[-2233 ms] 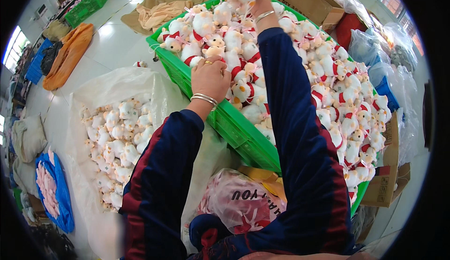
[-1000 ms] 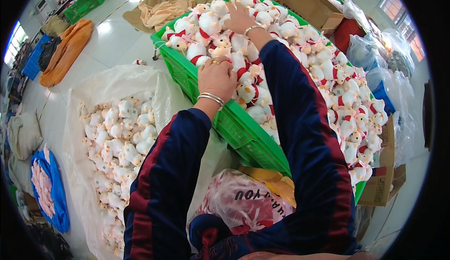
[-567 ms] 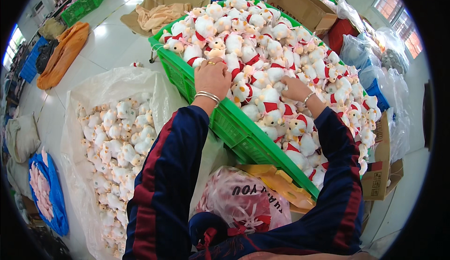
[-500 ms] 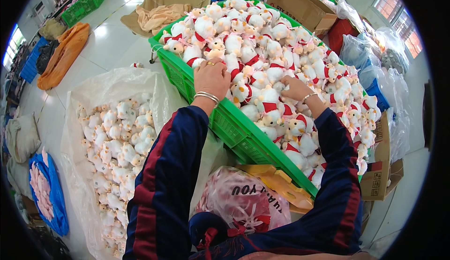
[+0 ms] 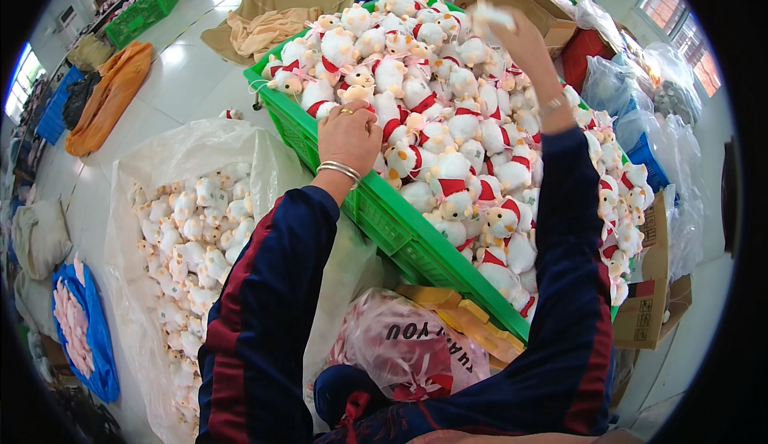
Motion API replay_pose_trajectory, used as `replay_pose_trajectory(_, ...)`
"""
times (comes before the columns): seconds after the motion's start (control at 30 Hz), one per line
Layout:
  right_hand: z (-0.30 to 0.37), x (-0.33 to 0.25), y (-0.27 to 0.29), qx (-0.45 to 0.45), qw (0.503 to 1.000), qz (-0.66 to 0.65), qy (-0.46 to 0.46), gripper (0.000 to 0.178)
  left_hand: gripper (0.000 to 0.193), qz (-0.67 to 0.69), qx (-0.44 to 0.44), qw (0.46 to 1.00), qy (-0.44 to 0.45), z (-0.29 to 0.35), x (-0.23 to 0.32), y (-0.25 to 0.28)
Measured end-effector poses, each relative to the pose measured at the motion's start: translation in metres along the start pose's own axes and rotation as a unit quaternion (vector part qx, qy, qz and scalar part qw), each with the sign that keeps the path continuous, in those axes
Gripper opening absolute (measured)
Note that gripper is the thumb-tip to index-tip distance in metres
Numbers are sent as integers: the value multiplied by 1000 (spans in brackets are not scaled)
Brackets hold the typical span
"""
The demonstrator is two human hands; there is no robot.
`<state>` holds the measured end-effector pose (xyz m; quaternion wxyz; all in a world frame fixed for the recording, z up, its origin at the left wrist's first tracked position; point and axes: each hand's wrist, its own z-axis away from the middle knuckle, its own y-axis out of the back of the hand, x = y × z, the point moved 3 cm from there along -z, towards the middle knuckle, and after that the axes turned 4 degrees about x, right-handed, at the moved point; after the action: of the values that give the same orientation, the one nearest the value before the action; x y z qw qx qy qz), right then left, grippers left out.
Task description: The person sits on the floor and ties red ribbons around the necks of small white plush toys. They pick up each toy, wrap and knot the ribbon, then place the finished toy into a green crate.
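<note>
A heap of white plush animals (image 5: 436,136) with red scarves and peach-coloured faces fills a large green plastic crate (image 5: 400,232). At the crate's left rim, my left hand (image 5: 350,136), with a ring and bracelets, is closed with curled fingertips among the toys; whatever is in its grip is hidden. My right hand (image 5: 518,40) is raised over the far right part of the heap, blurred by motion. In it is a white plush toy (image 5: 492,16), smeared so that its details do not show.
Left of the crate stands a translucent sack (image 5: 128,228) of similar white plush toys without visible scarves. A clear bag (image 5: 416,344) with pink and red contents lies near me beside a yellow piece (image 5: 472,324). Cardboard boxes (image 5: 512,0) and plastic bags (image 5: 616,88) border the crate's far and right sides.
My right hand has gone from the middle of the heap to above its far side, carrying a white plush toy. My left hand has shifted slightly left and stays at the rim.
</note>
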<state>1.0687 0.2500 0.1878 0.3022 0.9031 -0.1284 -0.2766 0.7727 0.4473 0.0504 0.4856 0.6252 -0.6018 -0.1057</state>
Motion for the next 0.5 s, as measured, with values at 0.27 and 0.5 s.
replay_pose_trajectory(0.27, -34, 2, -205, 6, 972, 234, 24, 35, 19, 5, -10, 1000, -4, -1, 5, 2)
replay_pose_trajectory(0.5, -49, 16, -213, -169, 934, 308, 69, 46, 19, 9, -14, 1000, -3, -4, 11, -5)
